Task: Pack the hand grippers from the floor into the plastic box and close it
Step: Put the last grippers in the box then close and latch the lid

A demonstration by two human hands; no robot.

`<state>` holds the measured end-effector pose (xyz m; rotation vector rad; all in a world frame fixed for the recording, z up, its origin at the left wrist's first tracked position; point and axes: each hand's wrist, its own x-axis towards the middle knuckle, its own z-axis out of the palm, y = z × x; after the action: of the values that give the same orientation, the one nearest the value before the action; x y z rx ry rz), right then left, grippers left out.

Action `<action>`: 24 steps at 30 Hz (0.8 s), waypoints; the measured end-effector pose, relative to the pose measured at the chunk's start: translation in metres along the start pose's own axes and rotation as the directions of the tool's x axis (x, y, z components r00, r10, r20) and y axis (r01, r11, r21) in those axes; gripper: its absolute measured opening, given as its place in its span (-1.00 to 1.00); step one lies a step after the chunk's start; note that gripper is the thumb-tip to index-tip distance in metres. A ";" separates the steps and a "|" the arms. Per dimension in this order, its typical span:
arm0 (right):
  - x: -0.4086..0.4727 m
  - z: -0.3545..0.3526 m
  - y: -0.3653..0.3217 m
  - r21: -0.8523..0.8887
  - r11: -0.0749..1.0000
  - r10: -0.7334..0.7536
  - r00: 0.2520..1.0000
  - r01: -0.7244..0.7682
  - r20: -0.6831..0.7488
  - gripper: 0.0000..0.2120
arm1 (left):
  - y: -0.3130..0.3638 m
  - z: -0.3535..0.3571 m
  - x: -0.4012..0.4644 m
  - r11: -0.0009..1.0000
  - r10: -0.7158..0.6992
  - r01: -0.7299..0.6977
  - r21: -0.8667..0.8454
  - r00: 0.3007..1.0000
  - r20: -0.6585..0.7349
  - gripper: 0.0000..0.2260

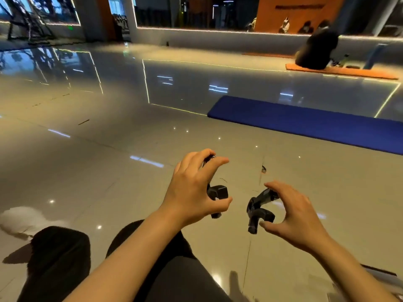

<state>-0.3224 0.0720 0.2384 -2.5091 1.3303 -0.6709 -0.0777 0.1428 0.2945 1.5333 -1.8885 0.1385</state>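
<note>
My left hand [192,192] curls its fingers and thumb round a black hand gripper [218,191], most of which is hidden behind the palm. My right hand [292,216] grips a second black hand gripper [258,211] between curled fingers and thumb; its handles point down and to the left. Both sit just above the glossy floor in front of my knees. At the lower right edge lies part of a pale plastic thing [377,277], possibly the box, mostly hidden by my right forearm.
My legs in black trousers [58,258] fill the lower left, with a white blurred shape [24,219] beside them. A blue mat [316,123] lies ahead to the right. Farther off, a person in black [316,49] sits on an orange mat.
</note>
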 end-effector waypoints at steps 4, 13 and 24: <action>-0.075 -0.035 0.056 -0.022 0.981 0.192 0.980 -0.193 -0.043 -0.21 | 0.063 0.051 -0.003 0.995 0.013 0.000 -0.096 0.991 0.134 -0.38; -0.227 -0.087 0.128 -0.134 0.910 0.399 0.916 -0.391 0.038 -0.24 | 0.169 0.121 -0.076 0.877 0.428 -0.476 0.068 0.836 0.343 -0.27; -0.323 -0.106 0.168 -0.179 0.893 0.440 0.885 -0.413 0.155 -0.17 | 0.241 0.156 -0.111 0.915 0.367 -0.398 -0.060 0.764 0.530 -0.26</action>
<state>-0.6526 0.2454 0.1702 -2.1866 1.8250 -0.2380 -0.3547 0.2298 0.1933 1.2757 -2.6589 -0.0668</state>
